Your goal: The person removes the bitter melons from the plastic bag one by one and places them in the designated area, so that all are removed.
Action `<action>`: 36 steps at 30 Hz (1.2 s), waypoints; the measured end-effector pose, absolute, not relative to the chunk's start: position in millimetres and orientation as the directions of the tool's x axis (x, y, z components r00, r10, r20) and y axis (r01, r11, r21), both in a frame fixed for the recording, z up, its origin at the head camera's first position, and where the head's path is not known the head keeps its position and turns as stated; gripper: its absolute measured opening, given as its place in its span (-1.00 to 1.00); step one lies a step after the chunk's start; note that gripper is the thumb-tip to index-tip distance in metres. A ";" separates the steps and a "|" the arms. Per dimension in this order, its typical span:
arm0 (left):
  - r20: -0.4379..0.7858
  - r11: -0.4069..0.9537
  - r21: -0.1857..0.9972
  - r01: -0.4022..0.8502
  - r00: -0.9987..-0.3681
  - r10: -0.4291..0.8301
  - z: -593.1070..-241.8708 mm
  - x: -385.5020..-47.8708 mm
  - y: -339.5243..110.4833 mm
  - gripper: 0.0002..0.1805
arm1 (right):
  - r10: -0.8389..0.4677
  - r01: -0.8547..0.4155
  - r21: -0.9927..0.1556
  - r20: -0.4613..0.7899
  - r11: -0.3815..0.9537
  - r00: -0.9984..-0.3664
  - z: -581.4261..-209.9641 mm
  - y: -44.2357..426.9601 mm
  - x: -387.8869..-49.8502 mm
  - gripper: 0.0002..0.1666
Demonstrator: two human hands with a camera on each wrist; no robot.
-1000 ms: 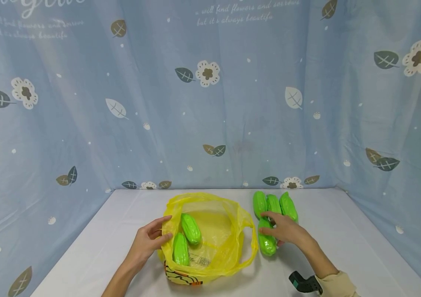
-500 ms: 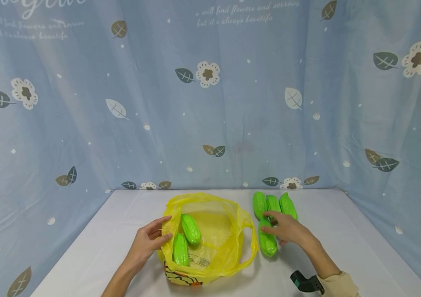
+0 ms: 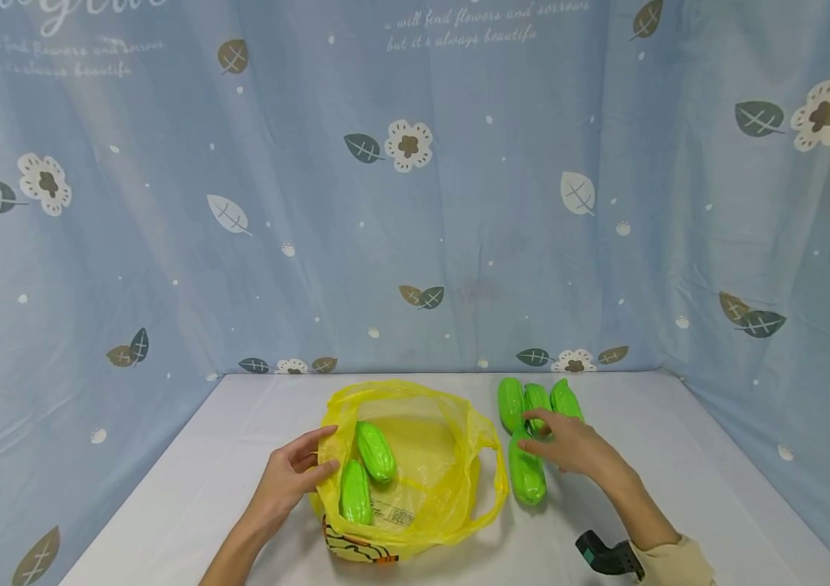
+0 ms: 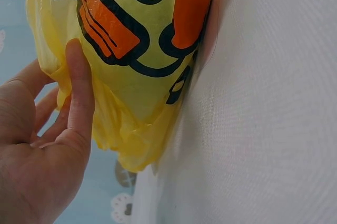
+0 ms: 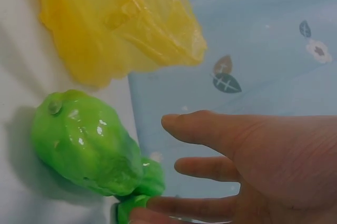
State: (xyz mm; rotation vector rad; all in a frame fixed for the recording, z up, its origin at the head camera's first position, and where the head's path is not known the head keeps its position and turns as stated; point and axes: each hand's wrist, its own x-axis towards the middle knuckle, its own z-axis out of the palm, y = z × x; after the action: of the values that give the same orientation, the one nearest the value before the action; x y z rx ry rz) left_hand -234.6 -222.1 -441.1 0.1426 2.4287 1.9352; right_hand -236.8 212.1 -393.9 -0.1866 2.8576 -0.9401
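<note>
A yellow plastic bag (image 3: 425,456) with an orange and black cartoon print stands with its mouth open on the table. Inside it lie two glossy green cucumber-like vegetables, an upper one (image 3: 376,452) and a lower one (image 3: 356,492). My left hand (image 3: 296,472) holds the bag's left rim, thumb and fingers pinching the thin plastic (image 4: 113,113). To the bag's right, my right hand (image 3: 574,443) hovers over more such vegetables, fingers spread and holding nothing. The nearest vegetable (image 5: 87,142) lies by its fingers; a row of three sits behind, partly hidden by the hand.
A white cloth covers the table (image 3: 203,456). Blue patterned curtain (image 3: 415,203) hangs behind and at both sides. The bag's loop handle (image 3: 495,488) sticks out toward the nearest vegetable. A black strapped device (image 3: 609,557) sits on the right wrist.
My right hand has drawn slightly up and to the right, uncovering more of the nearest vegetable. The left hand and the bag stay in place.
</note>
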 end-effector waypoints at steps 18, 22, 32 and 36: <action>0.039 0.219 0.974 0.059 -0.995 0.094 -440.0 -235.0 -222.5 -0.39 | -0.175 -0.166 -0.504 0.029 0.848 -0.984 -378.3 207.3 -231.7 -0.29; 0.043 0.217 0.974 0.063 -0.995 0.093 -439.7 -234.6 -222.3 -0.39 | -0.184 -0.181 -0.496 0.044 0.849 -0.982 -371.7 203.6 -231.3 -0.33; 0.051 0.211 0.975 0.072 -0.993 0.103 -441.0 -235.4 -221.8 -0.39 | -0.211 -0.227 -0.467 0.087 0.854 -0.974 -348.6 191.1 -229.3 -0.39; 0.054 0.208 0.975 0.074 -0.993 0.104 -440.9 -235.0 -221.8 -0.39 | -0.229 -0.260 -0.438 0.124 0.861 -0.965 -340.6 184.2 -229.6 -0.43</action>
State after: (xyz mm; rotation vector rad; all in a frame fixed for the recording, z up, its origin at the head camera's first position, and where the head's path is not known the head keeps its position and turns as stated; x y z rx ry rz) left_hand -235.0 -221.8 -440.9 0.1794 2.4229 1.9538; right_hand -229.6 184.2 -340.6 -0.4075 3.0955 -0.7437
